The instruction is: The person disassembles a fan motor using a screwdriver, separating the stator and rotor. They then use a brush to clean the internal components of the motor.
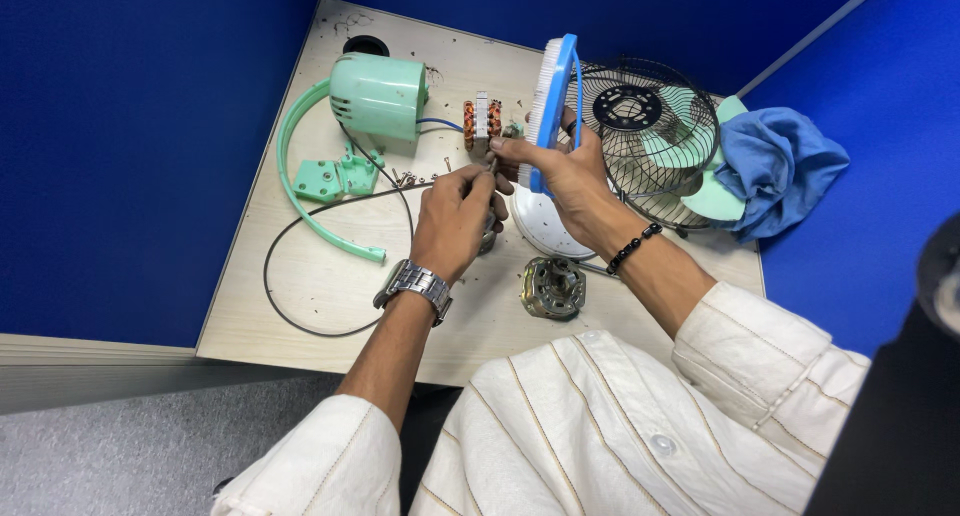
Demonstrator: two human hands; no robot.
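Blue partition walls close in a pale wooden surface (330,286) strewn with the parts of a dismantled fan. Above it, the right hand (570,171) grips a blue scrubbing brush (553,106), fingers pressed together around its handle, bristles facing left. The left hand (455,216) pinches a small slim metal part (492,163) between thumb and fingers, its tip right at the lower end of the brush; what the part is cannot be told at this size.

To brush it well, I judge the part should be held by 1 end only, so the bristles reach the exposed length, with short strokes directed away from the pinching fingers. Rotating it between strokes would reach every side. A firm pinch matters, since a dropped part could roll among the loose screws (405,179) left of the fingers.

Beyond the fingers stands a copper-wound stator (481,119), with the mint green motor housing (378,96) further left. Right of the brush lies the wire fan guard (645,141) and a blue cloth (785,166). Below the hands sits a round metal motor piece (552,287).
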